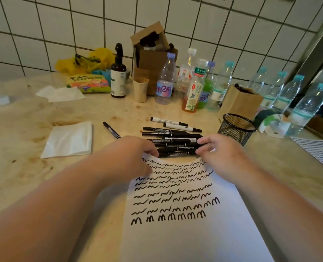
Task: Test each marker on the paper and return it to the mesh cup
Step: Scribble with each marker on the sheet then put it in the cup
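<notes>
A white paper (pixel 185 239) covered with rows of black squiggles lies in front of me. Just beyond its top edge lies a pile of several black markers (pixel 173 138). My left hand (pixel 130 154) and my right hand (pixel 216 154) each grip an end of the nearest black marker (pixel 177 153) in the pile. One lone black marker (pixel 111 129) lies apart to the left. The black mesh cup (pixel 236 128) stands upright to the right of the pile; no marker shows above its rim.
A folded white napkin (pixel 69 139) lies at left. Behind the markers stand a dark spray bottle (pixel 118 76), a paper cup (pixel 140 89), several plastic bottles (pixel 165 82) and brown paper bags (pixel 241 103). Another scribbled sheet (pixel 319 150) lies at far right.
</notes>
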The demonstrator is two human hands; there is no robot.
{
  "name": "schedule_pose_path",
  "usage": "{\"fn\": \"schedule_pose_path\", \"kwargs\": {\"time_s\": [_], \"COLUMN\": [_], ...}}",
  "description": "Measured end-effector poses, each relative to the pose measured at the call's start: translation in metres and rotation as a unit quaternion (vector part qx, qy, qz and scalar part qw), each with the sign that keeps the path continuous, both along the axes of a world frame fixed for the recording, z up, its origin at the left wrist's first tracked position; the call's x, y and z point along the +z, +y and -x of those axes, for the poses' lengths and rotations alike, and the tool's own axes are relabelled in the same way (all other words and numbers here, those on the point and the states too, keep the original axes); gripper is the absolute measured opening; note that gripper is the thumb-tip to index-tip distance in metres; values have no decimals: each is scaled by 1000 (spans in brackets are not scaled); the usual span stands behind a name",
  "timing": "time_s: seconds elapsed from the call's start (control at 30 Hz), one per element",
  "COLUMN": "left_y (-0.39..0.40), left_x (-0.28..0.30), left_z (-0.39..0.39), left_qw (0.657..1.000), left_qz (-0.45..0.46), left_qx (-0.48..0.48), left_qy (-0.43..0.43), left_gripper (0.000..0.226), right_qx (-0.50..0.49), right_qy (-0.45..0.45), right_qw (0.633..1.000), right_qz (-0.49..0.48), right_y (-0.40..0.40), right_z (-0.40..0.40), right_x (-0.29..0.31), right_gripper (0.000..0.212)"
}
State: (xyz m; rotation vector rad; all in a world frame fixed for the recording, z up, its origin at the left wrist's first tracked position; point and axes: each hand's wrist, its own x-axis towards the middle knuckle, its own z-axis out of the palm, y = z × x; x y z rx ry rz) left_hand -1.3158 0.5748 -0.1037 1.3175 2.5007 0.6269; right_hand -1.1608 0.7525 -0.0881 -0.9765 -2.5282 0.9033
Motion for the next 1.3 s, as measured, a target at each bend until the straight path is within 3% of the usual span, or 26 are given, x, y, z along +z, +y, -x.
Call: {"fn": "schedule_pose_path", "kwargs": {"time_s": [0.13,0.33,0.5,0.6,0.7,0.77,0.9,1.07,1.3], "left_y": [7,8,9,10,13,15,19,25,30], "left_x": [-6,-8,-12,-13,-15,-15,-14,-13,-13], "left_z": [0,3,6,6,4,2,-2,-3,0], "left_qw": [1000,999,998,998,997,997,997,994,991], "left_qz": [-11,-9,-14,-36,-33,-22,-22,-28,-33], "left_qx": [25,-5,7,20,32,43,59,80,70], "left_qy": [-3,44,66,55,60,55,49,67,104], "left_gripper": [44,35,25,18,19,24,28,36,36], "right_qx": [72,128,99,47,33,34,42,64,133], "right_qy": [-43,-143,-145,-70,66,139,168,202,179], "right_qw": [977,943,936,968,995,989,959,911,888], "right_qz": [-194,-272,-306,-235,-73,46,223,353,403], "right_y": [8,4,5,6,6,4,2,1,-2], "right_z": [11,27,30,16,-1,-7,-10,-8,-14], "right_x": [4,-10,-5,14,25,24,10,-7,-11], "right_gripper": [23,18,8,1,2,5,11,28,21]}}
